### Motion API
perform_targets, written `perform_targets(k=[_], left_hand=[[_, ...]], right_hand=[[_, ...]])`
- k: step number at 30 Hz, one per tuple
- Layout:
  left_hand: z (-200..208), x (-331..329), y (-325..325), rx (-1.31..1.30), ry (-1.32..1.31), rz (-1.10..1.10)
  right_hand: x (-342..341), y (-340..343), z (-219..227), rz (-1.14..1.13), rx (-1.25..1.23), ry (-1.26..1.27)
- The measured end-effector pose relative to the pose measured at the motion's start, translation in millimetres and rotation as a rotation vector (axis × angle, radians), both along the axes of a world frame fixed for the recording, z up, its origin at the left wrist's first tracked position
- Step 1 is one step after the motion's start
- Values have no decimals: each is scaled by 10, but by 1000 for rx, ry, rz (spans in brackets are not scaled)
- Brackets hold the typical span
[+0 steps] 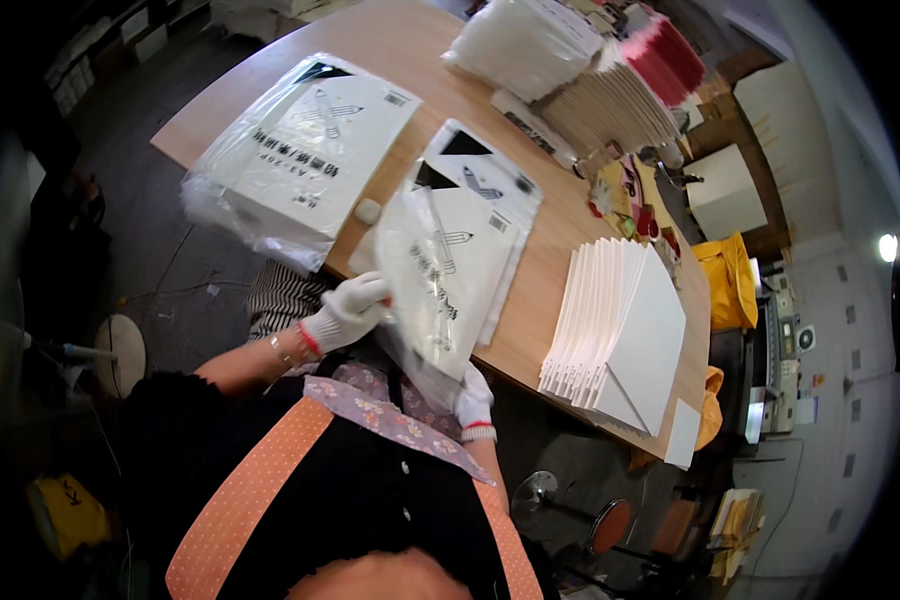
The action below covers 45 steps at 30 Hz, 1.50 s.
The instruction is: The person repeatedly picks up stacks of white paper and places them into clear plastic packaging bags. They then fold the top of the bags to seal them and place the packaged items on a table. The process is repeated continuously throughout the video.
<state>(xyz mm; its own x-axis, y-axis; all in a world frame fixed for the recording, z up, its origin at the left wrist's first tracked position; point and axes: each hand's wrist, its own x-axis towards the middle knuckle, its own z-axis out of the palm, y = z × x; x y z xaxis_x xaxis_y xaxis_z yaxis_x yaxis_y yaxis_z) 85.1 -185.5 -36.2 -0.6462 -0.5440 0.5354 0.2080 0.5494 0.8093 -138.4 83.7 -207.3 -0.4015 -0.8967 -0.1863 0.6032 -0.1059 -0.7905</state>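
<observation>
A white paper pack in a clear plastic bag, printed with crossed pencils, is tilted over the table's near edge. My left hand, in a white knit glove with a red cuff, pinches the bag's left edge. At the pack's lower right corner, my gloved right hand grips it, its fingers partly hidden. Beneath and behind lies a similar printed pack or bag. To the left sits a stack of bagged packs in loose plastic. A small whitish block rests between that stack and the held pack.
Fanned white sheet bundles stand on the right of the wooden table. Farther back are plastic-wrapped packs, a row of pale bundles and red ones. A round stool stands on the floor at the lower right.
</observation>
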Motion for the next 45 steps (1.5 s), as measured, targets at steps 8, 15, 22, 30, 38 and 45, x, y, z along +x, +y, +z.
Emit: perform_targets(k=[8, 15, 22, 30, 38, 45], left_hand=[[478, 440, -745, 266, 681, 518], [-563, 1826, -2477, 575, -429, 871], [-501, 1727, -2844, 137, -673, 825], [-898, 1796, -2749, 150, -743, 820], [-1810, 1246, -760, 288, -704, 575], [-668, -667, -168, -389, -305, 59]], right_hand=[[676, -2270, 1050, 15, 30, 95], [1488, -3216, 724, 273, 314, 185], [1500, -3399, 662, 259, 492, 421], [1439, -3273, 1014, 457, 540, 931], [1172, -1468, 347, 509, 619, 335], [1001, -722, -158, -9, 564, -274]])
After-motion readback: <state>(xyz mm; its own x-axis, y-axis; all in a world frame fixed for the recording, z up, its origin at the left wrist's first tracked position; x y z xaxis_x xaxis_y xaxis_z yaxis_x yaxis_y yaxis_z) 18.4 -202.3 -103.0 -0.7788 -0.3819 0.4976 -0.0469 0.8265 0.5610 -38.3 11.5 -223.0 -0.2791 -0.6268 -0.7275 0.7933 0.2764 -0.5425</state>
